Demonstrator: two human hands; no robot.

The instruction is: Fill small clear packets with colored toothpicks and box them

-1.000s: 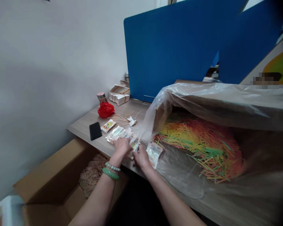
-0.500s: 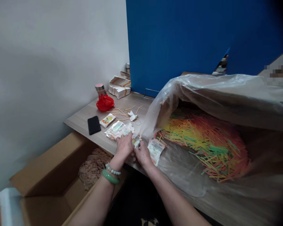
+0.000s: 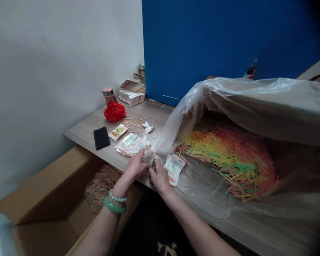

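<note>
Between my two hands, at the table's front edge, is a small clear printed packet (image 3: 148, 156). My left hand (image 3: 136, 165), with a bead bracelet and a green bangle at the wrist, grips its left side. My right hand (image 3: 159, 175) is closed on its right side, with the fingertips partly hidden. Several similar packets (image 3: 132, 143) lie overlapping just beyond my left hand. Another printed packet (image 3: 174, 168) lies flat to the right of my right hand.
A plastic-lined box (image 3: 197, 92) of colourful thin sticks (image 3: 237, 163) fills the right. Farther left are a phone (image 3: 101, 138), a card pack (image 3: 118, 132), a red bag (image 3: 114, 111) and paper stacks (image 3: 132, 96). An open carton (image 3: 48, 188) sits below left.
My hands have tilted the small packet up between them, its printed face now showing more. The whole view has shifted slightly.
</note>
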